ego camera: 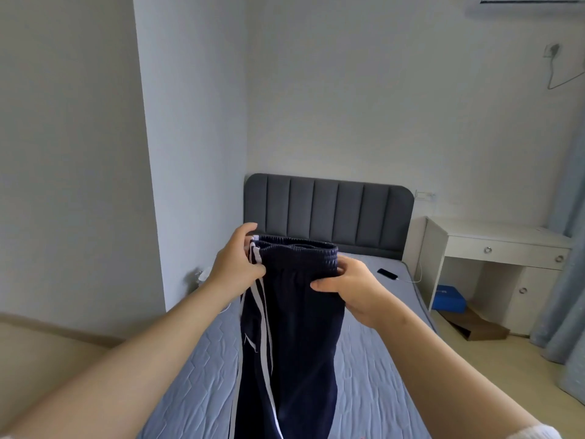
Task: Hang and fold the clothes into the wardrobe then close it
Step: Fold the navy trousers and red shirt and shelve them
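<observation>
Above quilted bed, limp navy trousers (white-striped)

I count 2 hands, left hand and right hand; 1 pants, 1 bed, 1 phone, 1 desk, 1 blue box, 1 hanger.

Trouser legs cut off at bottom edge; air conditioner cropped at top.
</observation>
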The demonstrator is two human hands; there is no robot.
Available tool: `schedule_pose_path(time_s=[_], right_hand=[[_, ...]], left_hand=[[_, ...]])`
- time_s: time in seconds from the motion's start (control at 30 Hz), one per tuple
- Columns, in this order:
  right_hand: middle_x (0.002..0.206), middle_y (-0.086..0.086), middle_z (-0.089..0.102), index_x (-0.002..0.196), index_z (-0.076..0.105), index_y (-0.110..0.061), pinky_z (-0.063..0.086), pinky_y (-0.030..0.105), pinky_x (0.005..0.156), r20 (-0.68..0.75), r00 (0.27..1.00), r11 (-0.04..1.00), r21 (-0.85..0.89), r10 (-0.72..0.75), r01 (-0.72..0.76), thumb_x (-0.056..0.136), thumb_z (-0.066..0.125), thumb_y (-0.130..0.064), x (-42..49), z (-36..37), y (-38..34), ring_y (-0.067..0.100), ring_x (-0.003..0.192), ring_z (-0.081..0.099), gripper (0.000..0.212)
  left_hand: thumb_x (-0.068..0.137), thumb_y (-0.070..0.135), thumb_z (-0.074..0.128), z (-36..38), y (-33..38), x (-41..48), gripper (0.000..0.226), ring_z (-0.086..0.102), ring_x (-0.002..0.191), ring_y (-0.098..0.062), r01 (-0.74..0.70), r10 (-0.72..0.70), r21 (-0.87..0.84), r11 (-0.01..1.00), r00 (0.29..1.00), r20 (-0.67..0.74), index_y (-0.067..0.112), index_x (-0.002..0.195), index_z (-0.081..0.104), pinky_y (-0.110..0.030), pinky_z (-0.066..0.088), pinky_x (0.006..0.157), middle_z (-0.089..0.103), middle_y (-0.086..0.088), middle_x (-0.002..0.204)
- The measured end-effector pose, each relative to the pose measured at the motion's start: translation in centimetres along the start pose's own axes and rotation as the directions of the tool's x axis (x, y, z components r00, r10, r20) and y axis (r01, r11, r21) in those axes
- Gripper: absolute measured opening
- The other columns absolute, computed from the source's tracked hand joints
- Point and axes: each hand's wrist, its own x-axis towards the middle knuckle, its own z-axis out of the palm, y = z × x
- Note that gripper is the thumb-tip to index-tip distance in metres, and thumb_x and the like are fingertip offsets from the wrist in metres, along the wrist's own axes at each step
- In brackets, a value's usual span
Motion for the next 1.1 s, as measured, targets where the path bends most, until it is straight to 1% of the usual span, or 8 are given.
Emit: schedule_pose_path(time_s=[0.1, 0.23, 0.37, 0.6, 0.73, 0.83, 0.97, 1.1], right_hand=[[0.090, 0.005, 0.071, 0.090, 0.070, -0.009, 0.050, 0.015, 0.060, -0.069, 0.997, 0.967, -0.251, 0.032, -0.048, 0.078, 0.067, 0.002, 0.7, 0.1, 0.0, 0.013, 0.077, 0.066, 0.016], [0.088, -0.001, 0.070, 0.087, 0.067, -0.015, 0.052, 0.016, 0.064, -0.161, 0.984, 0.985, -0.165, -0.075, 0.048, 0.084, 0.065, -0.008, 1.7, 0.7, 0.4, 0.013, 0.081, 0.065, 0.008], [0.088, -0.010, 0.065, 0.083, 0.059, -0.030, 0.047, 0.018, 0.066, -0.166, 0.982, 0.991, -0.112, -0.094, 0.076, 0.093, 0.054, -0.023, 3.3, 2.0, -0.2, 0.007, 0.084, 0.060, 0.014], [0.086, -0.008, 0.067, 0.086, 0.064, -0.025, 0.053, 0.029, 0.076, -0.258, 0.937, 0.955, -0.238, -0.237, 0.176, 0.085, 0.063, -0.034, 7.5, 4.9, -4.6, 0.013, 0.085, 0.063, 0.008], [0.064, -0.006, 0.057, 0.070, 0.059, -0.017, 0.036, 0.009, 0.046, -0.355, 0.870, 0.873, -0.462, -0.343, 0.156, 0.085, 0.064, -0.030, 10.0, 6.5, -8.2, 0.008, 0.059, 0.049, 0.020], [0.061, -0.008, 0.053, 0.071, 0.056, -0.018, 0.033, 0.010, 0.041, -0.444, 0.759, 0.829, -0.513, -0.477, 0.221, 0.089, 0.058, -0.027, 11.2, 8.2, -11.1, 0.006, 0.055, 0.044, 0.020], [0.055, -0.011, 0.044, 0.064, 0.048, -0.025, 0.029, 0.022, 0.048, -0.599, 0.606, 0.850, -0.323, -0.523, 0.415, 0.090, 0.054, -0.025, 11.9, 11.2, -16.0, 0.006, 0.050, 0.036, 0.028], [0.066, 0.001, 0.059, 0.066, 0.057, -0.016, 0.049, 0.027, 0.058, -0.594, 0.728, 0.918, -0.048, -0.343, 0.394, 0.084, 0.066, -0.034, 10.9, 12.6, -18.5, 0.014, 0.059, 0.055, 0.026]], left_hand=[[0.080, 0.001, 0.058, 0.0, -0.1, 0.4, 0.055, 0.050, 0.091, -0.012, 0.003, -0.005, 0.183, 0.983, 1.000, 0.015, 0.018, 0.131, 0.045, -0.019, 0.037, 0.070, 0.053, 0.011, 0.099], [0.085, 0.018, 0.057, -0.6, 0.1, 1.3, 0.010, 0.058, 0.088, -0.022, 0.089, -0.109, 0.338, 0.937, 0.993, 0.042, 0.020, 0.095, 0.060, -0.028, 0.040, 0.066, 0.063, 0.002, 0.086], [0.092, 0.040, 0.045, -2.2, 0.2, 2.5, 0.021, 0.055, 0.079, -0.020, 0.135, -0.140, 0.427, 0.894, 0.990, -0.019, 0.031, 0.110, 0.051, -0.027, 0.037, 0.060, 0.055, 0.007, 0.080], [0.095, 0.025, 0.047, -6.0, 0.8, 6.1, 0.014, 0.065, 0.052, -0.011, 0.127, -0.165, -0.272, 0.954, 0.979, -0.122, 0.031, 0.108, 0.047, -0.022, 0.053, 0.051, 0.060, 0.001, 0.086], [0.082, 0.008, 0.064, -10.1, 0.0, 8.9, 0.029, 0.064, 0.069, -0.001, -0.080, 0.026, -0.224, 0.971, 0.972, -0.234, 0.028, 0.100, 0.055, -0.019, 0.049, 0.076, 0.062, 0.013, 0.091], [0.079, 0.009, 0.067, -13.4, 0.8, 11.1, 0.028, 0.057, 0.077, 0.005, -0.217, 0.196, -0.054, 0.975, 0.945, -0.261, 0.036, 0.077, 0.059, -0.001, 0.038, 0.064, 0.061, 0.023, 0.080], [0.087, 0.016, 0.056, -17.0, 3.9, 13.6, 0.026, 0.062, 0.075, 0.003, -0.395, 0.332, -0.191, 0.899, 0.897, -0.292, 0.039, 0.078, 0.051, -0.005, 0.046, 0.065, 0.061, 0.022, 0.079], [0.092, 0.032, 0.055, -19.9, 5.8, 14.4, 0.007, 0.071, 0.064, -0.015, -0.274, 0.245, -0.433, 0.859, 0.962, -0.122, 0.029, 0.097, 0.051, -0.027, 0.057, 0.053, 0.062, 0.004, 0.091]])
